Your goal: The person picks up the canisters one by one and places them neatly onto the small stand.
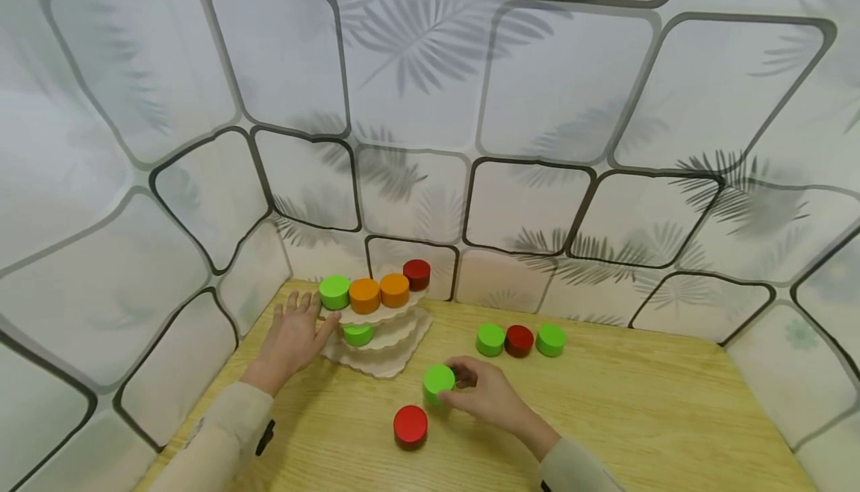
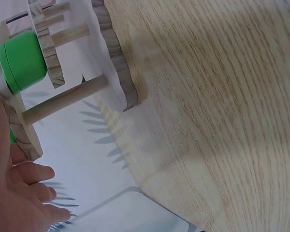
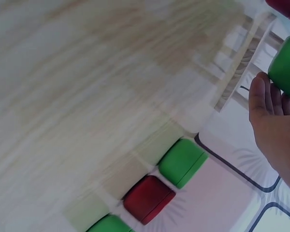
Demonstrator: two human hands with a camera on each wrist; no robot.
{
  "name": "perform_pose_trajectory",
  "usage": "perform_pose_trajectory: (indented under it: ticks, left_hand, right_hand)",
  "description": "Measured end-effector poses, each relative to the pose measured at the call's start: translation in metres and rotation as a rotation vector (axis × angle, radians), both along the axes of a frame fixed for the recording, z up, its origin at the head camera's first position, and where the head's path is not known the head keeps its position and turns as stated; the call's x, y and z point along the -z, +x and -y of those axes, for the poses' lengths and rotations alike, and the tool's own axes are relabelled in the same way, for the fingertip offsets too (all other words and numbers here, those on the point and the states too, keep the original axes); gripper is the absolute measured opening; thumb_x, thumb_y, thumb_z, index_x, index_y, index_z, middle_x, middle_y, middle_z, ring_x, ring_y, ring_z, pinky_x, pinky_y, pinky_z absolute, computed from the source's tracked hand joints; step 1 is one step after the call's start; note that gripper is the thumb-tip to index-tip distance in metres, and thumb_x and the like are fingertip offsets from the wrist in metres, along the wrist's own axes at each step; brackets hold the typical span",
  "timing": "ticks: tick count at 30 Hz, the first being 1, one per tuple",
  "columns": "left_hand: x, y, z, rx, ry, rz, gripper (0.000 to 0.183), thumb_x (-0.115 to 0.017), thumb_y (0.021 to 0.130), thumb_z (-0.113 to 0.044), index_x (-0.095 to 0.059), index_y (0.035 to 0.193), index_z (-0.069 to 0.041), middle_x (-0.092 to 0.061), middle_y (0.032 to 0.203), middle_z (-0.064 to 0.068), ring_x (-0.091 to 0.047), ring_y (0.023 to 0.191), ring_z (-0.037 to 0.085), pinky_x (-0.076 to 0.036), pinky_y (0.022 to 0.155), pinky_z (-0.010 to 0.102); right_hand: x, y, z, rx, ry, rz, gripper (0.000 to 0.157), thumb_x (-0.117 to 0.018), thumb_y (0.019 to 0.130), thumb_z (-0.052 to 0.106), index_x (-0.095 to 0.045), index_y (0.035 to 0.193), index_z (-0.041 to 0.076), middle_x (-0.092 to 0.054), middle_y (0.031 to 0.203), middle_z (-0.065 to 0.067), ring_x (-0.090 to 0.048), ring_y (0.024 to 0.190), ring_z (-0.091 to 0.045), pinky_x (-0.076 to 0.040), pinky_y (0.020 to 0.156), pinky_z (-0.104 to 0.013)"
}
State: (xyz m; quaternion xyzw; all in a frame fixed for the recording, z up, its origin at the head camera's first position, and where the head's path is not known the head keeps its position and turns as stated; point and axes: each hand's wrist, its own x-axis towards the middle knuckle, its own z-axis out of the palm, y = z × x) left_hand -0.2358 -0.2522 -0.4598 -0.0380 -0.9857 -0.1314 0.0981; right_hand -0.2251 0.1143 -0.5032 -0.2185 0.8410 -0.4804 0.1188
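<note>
My right hand (image 1: 485, 393) holds a green round tin (image 1: 439, 383) by its side, thumb in front and fingers behind, above the wooden table. A bright red tin (image 1: 410, 426) stands on the table just below it. At the left end of a three-tiered wooden stand (image 1: 384, 363), my left hand (image 1: 290, 339) rests against the top tier with its fingers extended. In the left wrist view that hand (image 2: 19, 193) touches the scalloped tier edge. The top tier bears a green tin (image 1: 334, 292), two orange tins (image 1: 379, 294) and a dark red tin (image 1: 416, 274). Another green tin (image 2: 23, 60) sits on the middle tier.
Right of the stand, a row on the table (image 1: 638, 395) has a green tin (image 1: 490, 339), a dark red tin (image 1: 519, 340) and a second green tin (image 1: 551, 340). Patterned wall covering (image 1: 416, 193) closes off the table's back and sides.
</note>
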Motion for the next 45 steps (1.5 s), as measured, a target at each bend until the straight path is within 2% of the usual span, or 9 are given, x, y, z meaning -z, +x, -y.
perform_pose_trajectory:
  ticks: [10,20,23,31,39,45]
  left_hand:
    - [0.003,-0.001,0.002,-0.004,-0.011,0.002,0.078,-0.037,0.113,-0.052,-0.039,0.156,0.013,-0.04,0.158,0.039,-0.027,0.152,0.061,-0.024,0.12,0.077]
    - [0.003,0.0,0.001,-0.014,-0.022,-0.007,0.077,-0.037,0.113,-0.052,-0.039,0.157,0.011,-0.041,0.157,0.039,-0.029,0.151,0.061,-0.025,0.119,0.078]
    - [0.003,0.002,0.0,-0.03,-0.018,0.009,0.076,-0.035,0.113,-0.052,-0.038,0.158,0.009,-0.039,0.158,0.04,-0.027,0.152,0.062,-0.021,0.119,0.081]
    - [0.001,0.005,-0.005,-0.069,-0.016,0.048,0.075,-0.029,0.114,-0.053,-0.034,0.161,0.005,-0.032,0.161,0.042,-0.019,0.154,0.063,-0.01,0.118,0.085]
    - [-0.001,0.008,-0.008,-0.082,-0.006,0.078,0.074,-0.027,0.115,-0.051,-0.03,0.163,0.006,-0.028,0.162,0.043,-0.012,0.155,0.063,-0.004,0.119,0.084]
    - [-0.001,0.007,-0.007,-0.078,-0.003,0.087,0.076,-0.028,0.114,-0.052,-0.027,0.164,0.006,-0.024,0.163,0.043,-0.008,0.155,0.064,-0.001,0.119,0.084]
  right_hand:
    - [-0.007,-0.014,0.03,0.057,-0.01,-0.034,0.05,-0.083,0.091,0.035,-0.069,0.133,0.011,-0.074,0.12,-0.002,-0.067,0.105,-0.016,-0.056,0.088,-0.026]
    - [-0.018,-0.022,0.062,0.072,-0.065,-0.105,0.043,-0.084,0.09,0.03,-0.072,0.125,0.009,-0.076,0.111,-0.004,-0.069,0.1,-0.015,-0.057,0.086,-0.024]
    - [-0.021,-0.024,0.069,0.078,-0.074,-0.105,0.043,-0.084,0.09,0.029,-0.072,0.125,0.008,-0.076,0.111,-0.004,-0.071,0.101,-0.018,-0.057,0.086,-0.026]
    - [-0.022,-0.027,0.078,0.096,-0.06,-0.114,0.04,-0.083,0.089,0.03,-0.072,0.122,0.009,-0.075,0.106,-0.002,-0.069,0.1,-0.018,-0.056,0.085,-0.028]
    - [-0.022,-0.031,0.082,0.118,-0.041,-0.119,0.039,-0.082,0.09,0.028,-0.072,0.123,0.01,-0.074,0.106,-0.002,-0.066,0.096,-0.013,-0.055,0.085,-0.026]
    - [-0.021,-0.034,0.085,0.123,-0.048,-0.139,0.042,-0.084,0.089,0.028,-0.072,0.124,0.007,-0.075,0.107,-0.006,-0.068,0.097,-0.016,-0.056,0.084,-0.027]
